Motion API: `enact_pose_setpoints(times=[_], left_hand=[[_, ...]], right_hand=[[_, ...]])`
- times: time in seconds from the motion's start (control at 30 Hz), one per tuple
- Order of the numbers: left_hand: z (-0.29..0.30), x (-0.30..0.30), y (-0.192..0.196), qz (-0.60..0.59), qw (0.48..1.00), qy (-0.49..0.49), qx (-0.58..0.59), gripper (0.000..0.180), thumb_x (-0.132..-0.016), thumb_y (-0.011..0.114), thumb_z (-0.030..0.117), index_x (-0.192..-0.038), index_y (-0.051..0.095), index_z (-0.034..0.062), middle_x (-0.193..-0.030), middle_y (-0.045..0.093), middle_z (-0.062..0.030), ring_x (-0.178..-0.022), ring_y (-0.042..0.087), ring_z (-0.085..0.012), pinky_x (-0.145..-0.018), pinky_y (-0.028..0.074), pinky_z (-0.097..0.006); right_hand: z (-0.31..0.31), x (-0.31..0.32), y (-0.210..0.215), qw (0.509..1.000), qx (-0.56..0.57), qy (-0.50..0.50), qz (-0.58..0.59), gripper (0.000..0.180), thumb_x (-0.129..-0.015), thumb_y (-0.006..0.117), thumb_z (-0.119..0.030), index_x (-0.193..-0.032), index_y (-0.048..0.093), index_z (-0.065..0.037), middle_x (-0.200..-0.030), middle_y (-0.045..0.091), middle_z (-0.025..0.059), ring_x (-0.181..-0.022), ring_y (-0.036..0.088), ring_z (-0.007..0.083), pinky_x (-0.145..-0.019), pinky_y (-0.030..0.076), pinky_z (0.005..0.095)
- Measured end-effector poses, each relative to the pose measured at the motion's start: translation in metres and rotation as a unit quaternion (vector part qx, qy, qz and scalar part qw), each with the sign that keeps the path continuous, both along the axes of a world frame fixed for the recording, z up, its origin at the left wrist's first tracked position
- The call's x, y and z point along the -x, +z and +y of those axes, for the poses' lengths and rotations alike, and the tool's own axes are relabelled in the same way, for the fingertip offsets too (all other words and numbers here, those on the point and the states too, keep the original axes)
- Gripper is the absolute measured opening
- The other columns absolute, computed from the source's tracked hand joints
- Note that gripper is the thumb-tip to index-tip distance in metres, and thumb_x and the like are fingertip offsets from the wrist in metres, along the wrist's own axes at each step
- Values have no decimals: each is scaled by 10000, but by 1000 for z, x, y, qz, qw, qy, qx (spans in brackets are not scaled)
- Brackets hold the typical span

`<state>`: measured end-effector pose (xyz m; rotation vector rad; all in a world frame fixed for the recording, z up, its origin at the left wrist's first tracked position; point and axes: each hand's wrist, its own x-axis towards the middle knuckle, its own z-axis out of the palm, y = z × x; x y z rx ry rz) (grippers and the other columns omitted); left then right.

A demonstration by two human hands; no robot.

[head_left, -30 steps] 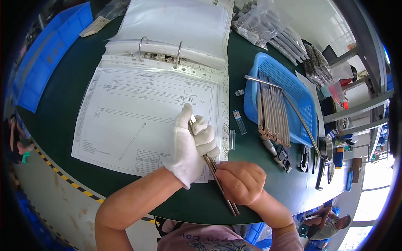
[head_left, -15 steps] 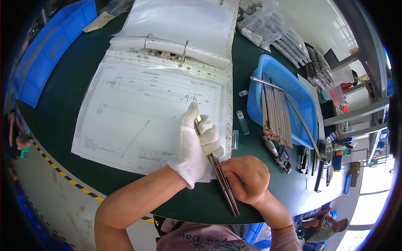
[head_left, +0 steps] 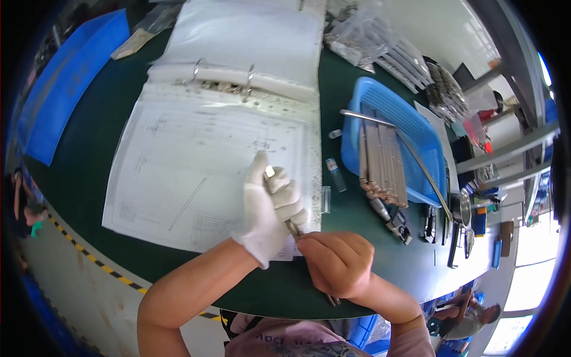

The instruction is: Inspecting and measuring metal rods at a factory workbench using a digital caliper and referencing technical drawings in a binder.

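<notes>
My left hand (head_left: 267, 208), in a white glove, is closed round several slim metal rods (head_left: 294, 228) above an open binder's drawing page. A bright metal end shows by its thumb. My bare right hand (head_left: 339, 262) is just below, its fingers curled and pressed on the rods where they leave the glove. It covers most of their lower length; their lower ends come out beneath it near the table's front edge. How many rods the right fingers grip is hidden.
The ring binder (head_left: 172, 81) lies on the green table (head_left: 77, 190). To the right, a light-blue basket (head_left: 366, 89) holds more rods (head_left: 380, 160), beside small clear tubes (head_left: 336, 174) and a micrometer-like tool (head_left: 392, 220). A blue bin (head_left: 74, 83) stands far left; bagged parts (head_left: 380, 47) lie behind.
My right hand has moved slightly up and left along the rods, now covering most of them. My left hand keeps its hold. The whole view has shifted slightly.
</notes>
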<state>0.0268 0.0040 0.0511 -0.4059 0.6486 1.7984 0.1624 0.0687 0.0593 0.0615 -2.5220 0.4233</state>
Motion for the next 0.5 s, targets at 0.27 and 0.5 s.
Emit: enact_pose_setpoints(times=[0.27, 0.5], left_hand=[[-7, 7, -17, 49, 996, -21, -74, 511, -892, 318, 512, -500, 283, 186, -430, 160, 54, -356, 132, -94, -380, 140, -270], [-47, -3, 83, 114, 962, 46, -243, 460, -906, 345, 453, -552, 309, 161, -445, 223, 37, -365, 178, -87, -384, 181, -255]], right_hand=[[5, -23, -26, 993, 60, 23, 95, 191, -703, 628, -62, -891, 597, -55, -835, 624, 64, -613, 607, 227, -525, 484, 318], [64, -117, -26, 983, 72, -104, 133, 110, -686, 652, -60, -782, 602, -75, -745, 624, 31, -563, 600, 188, -475, 470, 289]])
